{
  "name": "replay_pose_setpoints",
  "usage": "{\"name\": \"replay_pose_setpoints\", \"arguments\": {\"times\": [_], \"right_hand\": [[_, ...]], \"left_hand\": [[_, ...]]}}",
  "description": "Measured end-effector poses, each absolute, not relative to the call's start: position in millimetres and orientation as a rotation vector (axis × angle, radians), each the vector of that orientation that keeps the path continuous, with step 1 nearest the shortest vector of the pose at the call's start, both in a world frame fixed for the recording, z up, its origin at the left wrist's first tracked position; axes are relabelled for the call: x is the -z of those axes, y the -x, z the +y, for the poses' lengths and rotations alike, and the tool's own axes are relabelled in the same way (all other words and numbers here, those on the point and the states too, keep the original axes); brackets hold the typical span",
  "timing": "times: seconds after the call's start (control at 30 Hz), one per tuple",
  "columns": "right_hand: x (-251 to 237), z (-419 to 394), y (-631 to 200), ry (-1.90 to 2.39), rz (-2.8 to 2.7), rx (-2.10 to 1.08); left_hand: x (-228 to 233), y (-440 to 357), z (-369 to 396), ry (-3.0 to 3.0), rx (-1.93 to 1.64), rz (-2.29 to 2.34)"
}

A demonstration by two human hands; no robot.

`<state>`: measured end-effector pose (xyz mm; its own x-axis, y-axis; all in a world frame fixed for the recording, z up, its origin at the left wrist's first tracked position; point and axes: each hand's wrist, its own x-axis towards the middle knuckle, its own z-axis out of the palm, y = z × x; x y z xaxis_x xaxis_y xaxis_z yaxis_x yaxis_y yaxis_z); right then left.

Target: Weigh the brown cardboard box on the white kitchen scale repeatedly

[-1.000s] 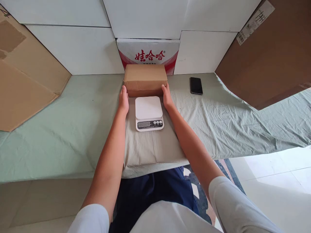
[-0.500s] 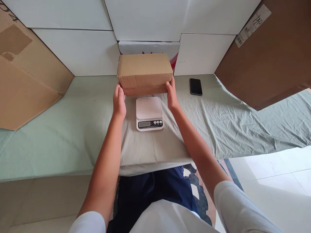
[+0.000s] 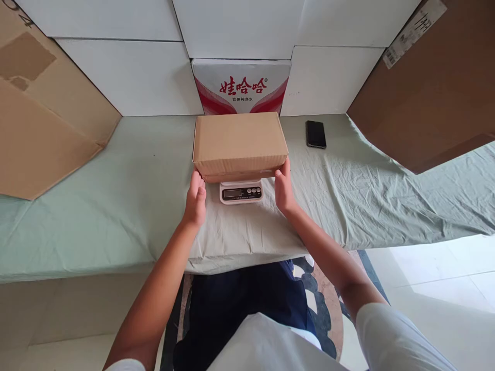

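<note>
Head view: both arms reach forward from the bottom edge, forearms converging, wrists near straight. Left hand (image 3: 196, 198) and right hand (image 3: 284, 189) grip the cardboard box (image 3: 240, 139) between them at its lower near corners; right thumb on the front face, left thumb pointing up, clear of the cardboard. Most fingers tucked behind the box sides, so contact there is hard to read. Box sits over the rear of the kitchen scale (image 3: 242, 192), hiding nearly all its platform; can't tell if it's resting on it or held just above. Scale's display and buttons exposed, no reading legible. Upper arms cut off by frame. Box: plain brown, rectangular, creased front edge. Scale: white, rounded corners, dark panel. Cloth (image 3: 386, 206): pale green, wrinkled on the right. Phone (image 3: 316, 134): flat black slab, right of the box.
</note>
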<state>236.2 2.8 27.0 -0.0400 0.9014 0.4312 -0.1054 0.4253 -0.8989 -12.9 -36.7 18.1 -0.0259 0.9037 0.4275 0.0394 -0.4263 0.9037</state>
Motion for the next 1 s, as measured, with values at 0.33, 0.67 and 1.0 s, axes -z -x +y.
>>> {"name": "replay_pose_setpoints", "arguments": {"times": [0.33,0.67,1.0], "right_hand": [[-17,11,-237,0.814,-1.336,-0.994],[-19,12,-237,0.841,-1.324,-1.006],[-27,3,-238,0.814,-1.326,-1.009]], "left_hand": [[-14,15,-36,-1.539,-1.530,1.020],[-11,17,-32,-1.538,-1.531,1.039],[-20,13,-33,-1.573,-1.519,1.046]]}}
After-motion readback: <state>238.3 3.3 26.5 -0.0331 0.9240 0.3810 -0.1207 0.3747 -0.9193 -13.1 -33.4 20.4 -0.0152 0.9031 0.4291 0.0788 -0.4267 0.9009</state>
